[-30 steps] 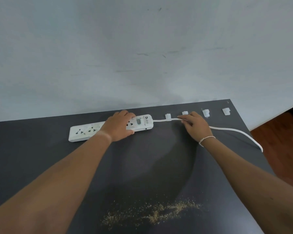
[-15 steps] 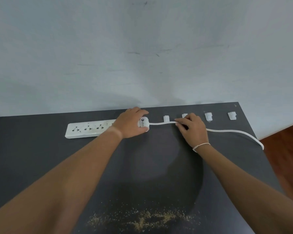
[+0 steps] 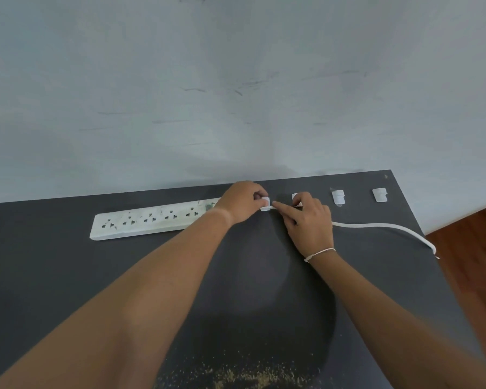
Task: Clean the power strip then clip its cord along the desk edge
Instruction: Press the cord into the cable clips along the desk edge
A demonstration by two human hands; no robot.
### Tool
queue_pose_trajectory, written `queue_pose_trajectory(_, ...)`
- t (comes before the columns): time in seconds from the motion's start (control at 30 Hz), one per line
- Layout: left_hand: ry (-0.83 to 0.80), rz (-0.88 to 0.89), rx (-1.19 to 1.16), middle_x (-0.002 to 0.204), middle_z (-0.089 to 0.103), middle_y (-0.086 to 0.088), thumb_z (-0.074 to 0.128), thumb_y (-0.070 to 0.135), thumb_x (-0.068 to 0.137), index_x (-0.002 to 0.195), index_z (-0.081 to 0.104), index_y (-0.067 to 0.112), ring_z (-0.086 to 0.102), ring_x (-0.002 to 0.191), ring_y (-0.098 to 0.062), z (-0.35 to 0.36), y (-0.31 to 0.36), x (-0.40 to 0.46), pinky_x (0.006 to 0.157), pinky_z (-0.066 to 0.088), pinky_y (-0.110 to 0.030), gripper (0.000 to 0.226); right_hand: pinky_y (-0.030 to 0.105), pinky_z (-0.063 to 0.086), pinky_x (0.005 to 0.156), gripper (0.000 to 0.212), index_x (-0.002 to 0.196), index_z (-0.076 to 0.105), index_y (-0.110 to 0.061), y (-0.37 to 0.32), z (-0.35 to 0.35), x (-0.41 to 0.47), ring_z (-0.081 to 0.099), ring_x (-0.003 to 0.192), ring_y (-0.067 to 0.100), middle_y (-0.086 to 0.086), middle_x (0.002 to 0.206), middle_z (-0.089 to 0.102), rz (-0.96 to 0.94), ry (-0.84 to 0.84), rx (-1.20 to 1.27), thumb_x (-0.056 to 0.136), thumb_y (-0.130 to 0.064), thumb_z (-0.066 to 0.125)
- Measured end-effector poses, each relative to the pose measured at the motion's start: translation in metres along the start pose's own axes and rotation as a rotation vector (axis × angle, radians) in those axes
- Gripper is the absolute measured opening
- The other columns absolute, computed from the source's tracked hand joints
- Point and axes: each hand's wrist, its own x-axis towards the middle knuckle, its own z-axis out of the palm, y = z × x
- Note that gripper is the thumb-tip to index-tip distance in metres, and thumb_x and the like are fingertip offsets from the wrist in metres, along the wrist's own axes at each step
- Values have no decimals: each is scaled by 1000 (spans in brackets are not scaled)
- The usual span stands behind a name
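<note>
A white power strip (image 3: 149,221) lies along the far edge of the dark desk (image 3: 54,276), near the wall. Its white cord (image 3: 382,227) runs right and hangs off the desk's right edge. My left hand (image 3: 243,202) covers the strip's right end and pinches the first white clip (image 3: 265,204). My right hand (image 3: 306,220) holds the cord just right of that clip, index finger pointing at it. A second clip (image 3: 295,196) peeks out behind my right hand. Two more clips (image 3: 338,197) (image 3: 380,195) sit farther right with no cord in them.
A patch of sandy crumbs (image 3: 236,374) is scattered on the desk's near side. A pale wall (image 3: 236,94) rises right behind the desk. Wooden floor (image 3: 472,248) shows past the desk's right edge.
My left hand slid right from the strip's switch end onto the first clip. My right hand stayed on the cord and its finger now points at that clip. The view tilted slightly.
</note>
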Motion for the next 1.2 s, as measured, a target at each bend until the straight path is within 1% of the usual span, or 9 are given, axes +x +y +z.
queue_pose_trajectory(0.1, -45, 34, 46, 91, 61, -2, 58, 23, 88, 99, 67, 11, 55, 82, -15, -3, 1, 3, 76, 43, -27, 18, 32, 35, 54, 27, 97, 72, -31, 0, 2, 0, 51, 57, 27, 9, 76, 57, -38, 5, -14, 85, -23, 49)
queue_pose_trajectory(0.23, -35, 87, 162, 92, 50, 2, 50, 24, 92, 99, 65, 12, 48, 84, -15, -2, 2, 1, 79, 41, -28, 21, 29, 28, 55, 31, 97, 73, -29, 1, 2, -1, 49, 56, 27, 9, 74, 56, 1, 22, -53, 85, -20, 46)
queue_pose_trajectory(0.57, -37, 94, 226, 110, 58, -10, 39, 17, 96, 101, 65, 8, 55, 101, -25, 0, 4, 4, 91, 44, -38, 28, 28, 27, 55, 32, 99, 72, -27, 1, 2, -1, 47, 54, 26, 8, 72, 55, 7, -11, -104, 83, -18, 46)
queue_pose_trajectory(0.7, -38, 67, 207, 109, 60, -11, 36, 17, 96, 101, 65, 6, 55, 101, -26, 0, 3, 11, 91, 43, -35, 32, 28, 27, 53, 29, 98, 72, -26, 1, 3, 1, 45, 51, 26, 8, 70, 53, -3, -22, -131, 78, -10, 59)
queue_pose_trajectory(0.83, -49, 72, 185, 108, 61, -11, 39, 18, 96, 100, 67, 5, 55, 101, -25, -2, 2, 12, 90, 42, -34, 31, 28, 26, 52, 29, 96, 73, -26, 1, 5, 6, 43, 49, 26, 9, 67, 51, -8, -34, -168, 76, -6, 65)
queue_pose_trajectory(0.97, -25, 98, 111, 101, 63, -5, 53, 22, 90, 94, 68, 12, 56, 91, -18, -3, -3, 6, 87, 47, -34, 19, 29, 27, 53, 31, 96, 73, -24, 0, 5, 6, 44, 50, 26, 10, 68, 51, 2, -63, -176, 73, -4, 74)
queue_pose_trajectory(1.03, -14, 103, 91, 97, 64, -3, 58, 23, 87, 91, 69, 12, 58, 91, -19, -3, -4, 5, 87, 49, -37, 15, 29, 27, 53, 30, 97, 73, -24, -1, 4, 7, 45, 51, 26, 10, 69, 51, 9, -58, -172, 74, -4, 71)
queue_pose_trajectory(1.13, -13, 108, 102, 97, 63, -3, 59, 22, 86, 91, 68, 12, 58, 92, -21, -3, -3, 4, 86, 49, -38, 15, 29, 29, 54, 30, 100, 71, -24, 0, 3, 6, 47, 52, 26, 10, 72, 52, 9, -36, -162, 79, -7, 58)
queue_pose_trajectory(1.2, -7, 110, 112, 98, 63, -2, 59, 22, 86, 91, 68, 12, 58, 93, -20, -3, -2, 3, 86, 49, -37, 15, 30, 34, 54, 33, 106, 69, -21, 4, 1, 3, 50, 56, 28, 12, 77, 55, 10, -18, -125, 80, -7, 54)
